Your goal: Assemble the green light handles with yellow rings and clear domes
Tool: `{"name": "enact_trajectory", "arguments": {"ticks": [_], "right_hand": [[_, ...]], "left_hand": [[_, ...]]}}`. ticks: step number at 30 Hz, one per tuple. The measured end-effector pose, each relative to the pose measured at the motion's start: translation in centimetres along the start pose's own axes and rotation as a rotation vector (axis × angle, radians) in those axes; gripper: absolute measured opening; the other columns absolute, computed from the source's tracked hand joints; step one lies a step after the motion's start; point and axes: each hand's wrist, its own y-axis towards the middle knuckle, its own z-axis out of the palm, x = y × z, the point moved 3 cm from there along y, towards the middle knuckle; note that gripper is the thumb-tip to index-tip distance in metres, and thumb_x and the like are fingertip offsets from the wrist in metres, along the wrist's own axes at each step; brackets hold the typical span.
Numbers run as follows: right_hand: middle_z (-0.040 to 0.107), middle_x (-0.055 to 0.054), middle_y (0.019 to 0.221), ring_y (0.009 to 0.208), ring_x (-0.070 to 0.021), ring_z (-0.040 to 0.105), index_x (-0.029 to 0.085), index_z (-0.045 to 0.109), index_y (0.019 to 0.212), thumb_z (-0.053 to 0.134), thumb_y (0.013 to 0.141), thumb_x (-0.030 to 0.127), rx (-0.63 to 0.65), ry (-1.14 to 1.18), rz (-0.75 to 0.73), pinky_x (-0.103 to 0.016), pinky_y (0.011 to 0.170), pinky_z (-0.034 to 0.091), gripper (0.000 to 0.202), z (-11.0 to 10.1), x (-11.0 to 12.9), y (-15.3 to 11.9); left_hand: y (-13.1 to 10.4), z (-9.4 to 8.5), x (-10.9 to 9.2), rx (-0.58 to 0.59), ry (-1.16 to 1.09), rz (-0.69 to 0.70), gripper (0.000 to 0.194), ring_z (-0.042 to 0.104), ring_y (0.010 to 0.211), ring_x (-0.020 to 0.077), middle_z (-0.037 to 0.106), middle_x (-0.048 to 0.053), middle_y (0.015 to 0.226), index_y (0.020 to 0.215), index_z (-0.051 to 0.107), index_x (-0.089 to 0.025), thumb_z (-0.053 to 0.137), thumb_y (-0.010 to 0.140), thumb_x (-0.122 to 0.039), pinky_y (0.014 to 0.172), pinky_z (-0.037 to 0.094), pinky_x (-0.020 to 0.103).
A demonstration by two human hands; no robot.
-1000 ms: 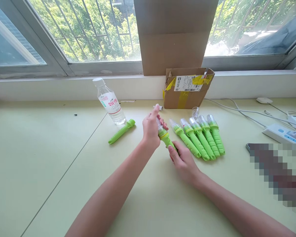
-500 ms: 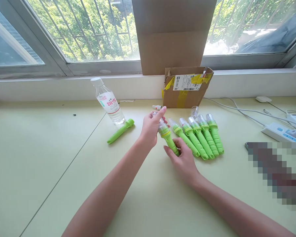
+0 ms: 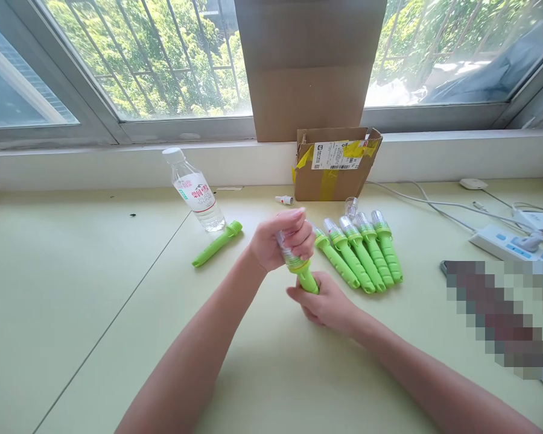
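Note:
A green flashlight-like stick with a clear ribbed cap is held between both hands, tilted over the table. My left hand is closed around its clear cap end, hiding much of the cap. Lower down, my right hand grips the green handle. Just to the right lies a row of several similar green sticks with clear caps. A loose clear cap stands behind that row. Left of my hands rests a green stick body without a clear cap.
A water bottle stands at the back left. Behind my hands are a small white piece and an opened cardboard box against the sill. A power strip with cables and a blurred-out object lie at the right.
The held stick has come slightly nearer to me. My left hand has turned and its fingers have curled more around the cap; my right hand has lowered a little with the handle.

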Motion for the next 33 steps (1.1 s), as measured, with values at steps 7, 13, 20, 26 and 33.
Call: {"name": "enact_trajectory", "arguments": {"ticks": [7, 13, 20, 26, 33], "right_hand": [[0.028, 0.010, 0.045, 0.038, -0.0065, 0.024, 0.023, 0.029, 0.063, 0.052, 0.084, 0.039, -0.179, 0.026, -0.059, -0.022, 0.038, 0.020, 0.035, 0.9, -0.2, 0.0], [0.028, 0.007, 0.054, 0.050, -0.0085, 0.024, 0.022, 0.030, 0.062, 0.050, 0.081, 0.032, -0.539, -0.231, -0.258, -0.024, 0.045, 0.019, 0.030, 0.2, -0.2, -0.3], [0.026, 0.007, 0.052, 0.048, -0.0071, 0.022, 0.022, 0.026, 0.059, 0.051, 0.080, 0.028, -0.317, -0.082, -0.292, -0.024, 0.043, 0.017, 0.033, 0.2, -0.3, -0.2], [0.028, 0.010, 0.044, 0.039, -0.0056, 0.023, 0.022, 0.032, 0.060, 0.057, 0.080, 0.036, 0.043, 0.093, -0.074, -0.022, 0.038, 0.018, 0.034, 0.6, -0.4, -0.3], [0.027, 0.010, 0.044, 0.039, -0.0057, 0.022, 0.022, 0.031, 0.061, 0.053, 0.083, 0.036, -0.124, 0.069, -0.123, -0.022, 0.039, 0.018, 0.034, 0.9, -0.6, -0.3]], "left_hand": [[-0.1, 0.6, -0.1, -0.173, 0.068, 0.106, 0.042, 0.046, 0.049, 0.0071, 0.041, -0.005, 0.056, 0.061, 0.041, -0.019, 0.066, 0.074, -0.050, 0.052, 0.044, 0.023], [-1.4, 3.0, -0.5, -0.488, 0.304, 0.173, 0.035, 0.055, 0.057, 0.0104, 0.052, -0.004, 0.059, 0.076, 0.052, -0.021, 0.074, 0.067, -0.046, 0.055, 0.044, 0.022], [-1.5, 3.8, -0.8, -0.438, 0.293, 0.194, 0.043, 0.044, 0.045, 0.0079, 0.039, -0.006, 0.046, 0.056, 0.037, -0.019, 0.069, 0.073, -0.043, 0.049, 0.040, 0.023], [-1.0, 2.1, -0.7, -0.014, 0.132, 0.045, 0.047, 0.038, 0.040, 0.0078, 0.033, -0.005, 0.044, 0.052, 0.030, -0.020, 0.068, 0.068, -0.041, 0.044, 0.036, 0.025], [-0.7, 1.8, -0.1, -0.040, 0.093, 0.082, 0.046, 0.038, 0.043, 0.0072, 0.032, -0.005, 0.047, 0.053, 0.034, -0.019, 0.064, 0.075, -0.047, 0.047, 0.039, 0.024]]}}
